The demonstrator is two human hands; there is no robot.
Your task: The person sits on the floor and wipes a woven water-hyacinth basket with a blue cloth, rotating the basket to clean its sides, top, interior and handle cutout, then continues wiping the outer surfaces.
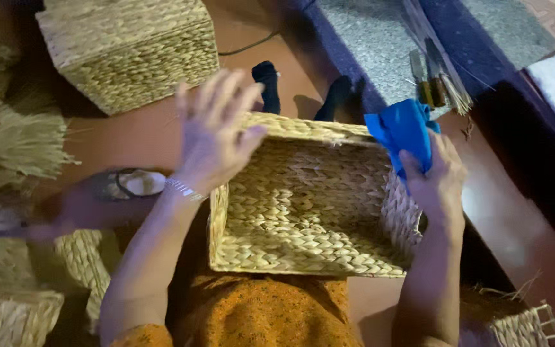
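Far left: bundle of dried straw [24,144] lying on the floor, w/ more woven pieces [8,308] stacked at the bottom left corner. Behind that, top left, a finished woven basket [133,51] sits upside down on the brown floor [149,128], well apart from the one being worked. A pair of scissors [137,183] w/ dark loops lies on the floor just left of the person's wrist.

Left hand [216,132] is up in the air, fingers spread wide, palm toward the basket, gripping nothing. It hovers over the near left corner; whether it touches the rim can't tell, bit blurred. Thin bracelet [184,189] on that wrist.

Center: the open woven basket [303,205], rectangular, plaited from pale straw, rests on the person's lap, over an orange patterned skirt [264,311]. Its opening faces up toward the camera. Beyond its far rim, two feet in dark socks [268,83] stick out.

Right hand [435,183] sits at the basket's right wall, fingers closed round a blue cloth [403,132] bunched at the upper right corner of the rim. Cloth is pressed against the weave there.

Further right: knives or blades w/ wooden handles [431,80] lie on a grey stone ledge [367,45]. Bottom right corner, an unfinished woven piece [525,324] w/ loose spokes poking out.
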